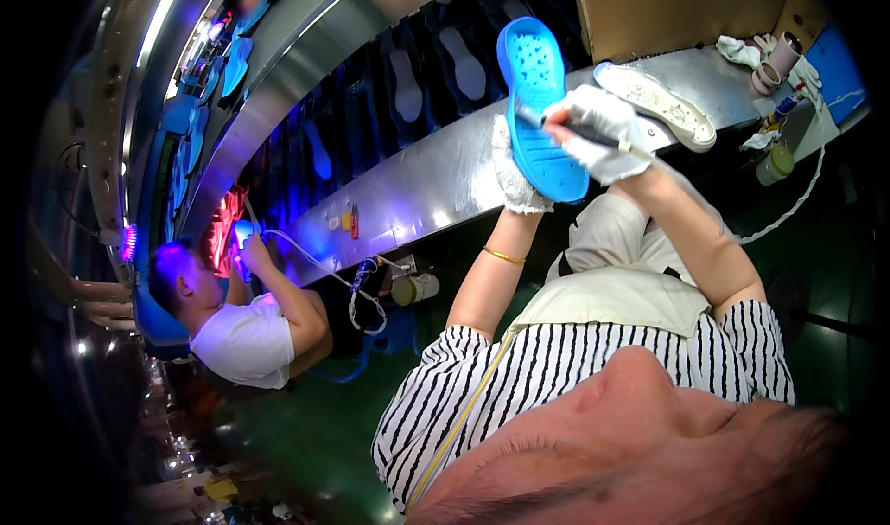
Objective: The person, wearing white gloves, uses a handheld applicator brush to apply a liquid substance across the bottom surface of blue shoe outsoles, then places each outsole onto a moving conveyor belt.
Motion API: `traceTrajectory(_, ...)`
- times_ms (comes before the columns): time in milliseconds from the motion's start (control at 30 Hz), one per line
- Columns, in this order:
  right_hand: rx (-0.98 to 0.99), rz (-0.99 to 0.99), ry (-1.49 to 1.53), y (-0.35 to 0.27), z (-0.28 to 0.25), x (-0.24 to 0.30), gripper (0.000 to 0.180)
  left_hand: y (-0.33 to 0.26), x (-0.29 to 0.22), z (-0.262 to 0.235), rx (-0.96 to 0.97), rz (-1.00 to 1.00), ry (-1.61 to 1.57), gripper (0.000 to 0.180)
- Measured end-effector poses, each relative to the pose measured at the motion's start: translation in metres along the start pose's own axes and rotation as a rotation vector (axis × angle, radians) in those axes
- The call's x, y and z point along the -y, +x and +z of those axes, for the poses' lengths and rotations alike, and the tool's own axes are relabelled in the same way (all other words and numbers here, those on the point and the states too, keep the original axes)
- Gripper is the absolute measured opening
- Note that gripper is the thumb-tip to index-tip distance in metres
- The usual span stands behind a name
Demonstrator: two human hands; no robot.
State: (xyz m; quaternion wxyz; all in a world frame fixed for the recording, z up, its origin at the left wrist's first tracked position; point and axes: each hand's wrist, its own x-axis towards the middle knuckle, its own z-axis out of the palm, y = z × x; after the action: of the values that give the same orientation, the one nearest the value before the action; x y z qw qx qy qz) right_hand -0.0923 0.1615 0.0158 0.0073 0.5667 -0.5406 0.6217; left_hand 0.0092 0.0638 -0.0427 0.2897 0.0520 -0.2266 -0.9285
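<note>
A blue shoe sole (547, 168), with a raised rim and a ridged, dotted inside, is tilted up over the metal ledge. My left hand (512, 180), in a white glove, grips it along its left edge, with the fingers mostly hidden behind the sole. In my right hand (601, 128), gloved in white with bare fingertips, is a slim brush (530, 115). Its tip lies over the middle of the sole, though blur hides whether it touches. A pale hose trails from its back end along my right forearm. Just right of that hand, a white shoe sole (660, 106) rests on the ledge.
Behind the metal ledge (399, 186) runs a dark conveyor bearing several soles (459, 64). A cardboard panel (681, 15) stands at the back right, near rolls (783, 57) and a green-lidded pot (777, 166). At left, a seated co-worker (250, 335) holds a blue sole.
</note>
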Motion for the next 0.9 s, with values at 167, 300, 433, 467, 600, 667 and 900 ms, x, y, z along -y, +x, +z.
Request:
traceTrajectory(167, 0.035, 0.448, 0.227, 0.011, -0.020, -0.014, 0.009, 0.003, -0.008, -0.020, 0.220, -0.121, -0.188, 0.058)
traceTrajectory(300, -0.248, 0.282, -0.194, 0.047, -0.023, -0.043, 0.010, -0.008, -0.007, 0.011, 0.219, -0.227, -0.127, 0.071)
traceTrajectory(433, -0.093, -0.073, -0.053, 0.024, -0.013, -0.051, 0.020, -0.008, -0.012, 0.012, 0.177, -0.178, -0.088, 0.071)
traceTrajectory(467, -0.023, -0.056, -0.024, 0.016, -0.008, -0.038, 0.022, -0.007, -0.019, 0.004, 0.154, -0.165, -0.134, 0.071)
traceTrajectory(600, 0.270, 0.207, 0.364, -0.019, -0.014, -0.010, 0.023, -0.008, -0.036, -0.001, 0.090, -0.114, -0.043, 0.066)
traceTrajectory(667, 0.304, 0.208, 0.369, -0.011, -0.034, -0.021, 0.017, -0.005, -0.032, 0.003, 0.075, -0.081, 0.120, 0.064)
traceTrajectory(900, 0.354, -0.281, -0.082, 0.037, -0.043, -0.005, 0.025, 0.002, -0.042, 0.024, -0.003, 0.025, 0.303, 0.062)
